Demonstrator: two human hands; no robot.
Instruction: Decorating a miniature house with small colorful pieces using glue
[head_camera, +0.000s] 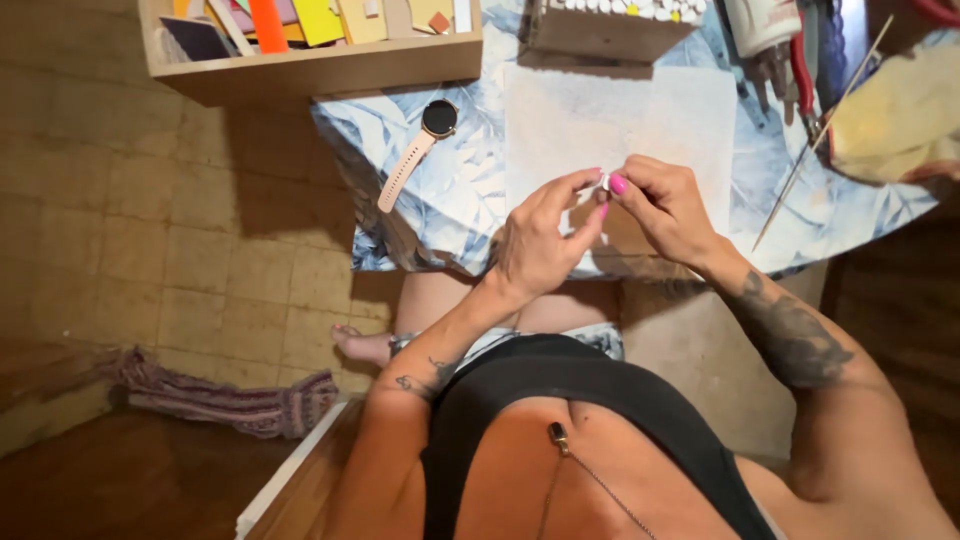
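Both hands met over the front edge of the table, above a pale sheet. The left hand & right hand pinched a tiny white bit between thumb & fingertips, fingers closed on it. The bit was so small, can't tell what it was. To do it well: soft, even pinch, hands close over the sheet so a drop lands there. A watch lay near the left edge, a thin stick by the right.

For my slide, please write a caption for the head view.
Both hands, left hand and right hand, pinch a tiny white piece above the leaf-patterned tablecloth.
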